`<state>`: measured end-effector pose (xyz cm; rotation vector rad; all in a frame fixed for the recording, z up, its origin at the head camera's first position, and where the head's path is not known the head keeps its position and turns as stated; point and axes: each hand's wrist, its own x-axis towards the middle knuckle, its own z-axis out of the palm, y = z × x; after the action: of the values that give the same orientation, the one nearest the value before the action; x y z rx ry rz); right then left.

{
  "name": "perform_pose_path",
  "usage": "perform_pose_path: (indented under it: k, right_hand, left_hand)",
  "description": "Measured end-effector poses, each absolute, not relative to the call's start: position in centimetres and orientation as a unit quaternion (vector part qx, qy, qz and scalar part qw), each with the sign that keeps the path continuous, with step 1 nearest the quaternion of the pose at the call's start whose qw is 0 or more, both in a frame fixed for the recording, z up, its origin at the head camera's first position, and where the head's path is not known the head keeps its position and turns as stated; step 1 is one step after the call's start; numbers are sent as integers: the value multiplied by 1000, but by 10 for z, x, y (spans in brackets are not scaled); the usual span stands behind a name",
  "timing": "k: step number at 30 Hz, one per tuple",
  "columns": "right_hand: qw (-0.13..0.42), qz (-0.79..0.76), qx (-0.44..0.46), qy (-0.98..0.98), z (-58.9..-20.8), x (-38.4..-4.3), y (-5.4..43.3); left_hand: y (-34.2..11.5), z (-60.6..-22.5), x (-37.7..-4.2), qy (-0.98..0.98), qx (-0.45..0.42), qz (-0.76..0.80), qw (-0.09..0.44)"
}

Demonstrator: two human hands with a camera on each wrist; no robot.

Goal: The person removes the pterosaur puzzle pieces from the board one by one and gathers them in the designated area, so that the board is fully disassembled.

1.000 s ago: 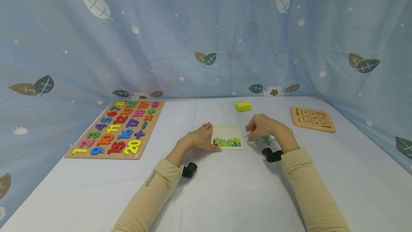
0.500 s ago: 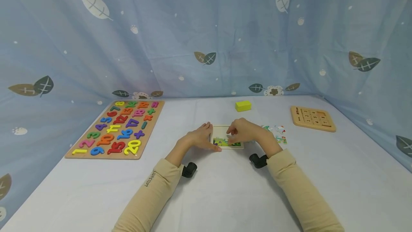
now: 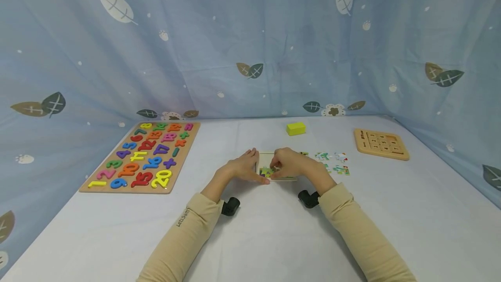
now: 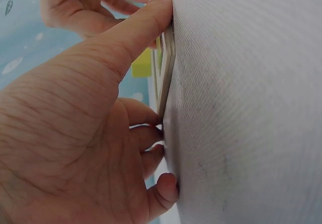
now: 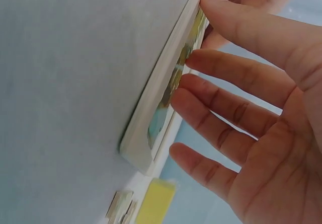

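A small pale wooden puzzle tray lies on the white table, with green jigsaw pieces along its near side. My left hand braces the tray: the thumb rests at its near edge and the fingers touch its left side. Over the tray is my right hand, covering much of it in the head view. In the right wrist view, the right hand's fingertips reach the pieces and its thumb is near the tray's rim. Several loose jigsaw pieces lie right of the tray.
A yellow block stands behind the tray. At the left lies a board of colourful numbers, and at the back right a wooden sliding number puzzle. A patterned blue curtain hangs along the back.
My right hand has moved left from the loose pieces to the tray, then farther left across it, uncovering the loose pieces. The left hand has stayed in place.
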<state>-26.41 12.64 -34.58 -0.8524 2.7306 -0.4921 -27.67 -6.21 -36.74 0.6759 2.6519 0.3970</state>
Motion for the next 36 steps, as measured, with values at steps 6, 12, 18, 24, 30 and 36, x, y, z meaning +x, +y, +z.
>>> perform_pose_path:
  k: [6,12,18,24,30,36]
  right_hand:
    - [121,-169,-296,932,-345,-264,124]
    - [118,-164,-298,933,-345,-263,124]
    - [109,-154,-289,939,-346,-264,122]
    - [108,-156,-303,934,-347,-264,121]
    - [100,-158,-325,927,-349,-264,120]
    - [110,-161,-323,926,-350,-262,118]
  left_hand:
    - [-62,-369,-278,942,243,139,184]
    - [-61,-369,-278,942,243,136,184]
    - [-60,-368,-278,943,244,137,183]
    - [-60,-367,-278,944,243,133,182]
    - [-60,-367,-278,943,245,133,182]
    - [-60,-368,-278,941,246,141,184]
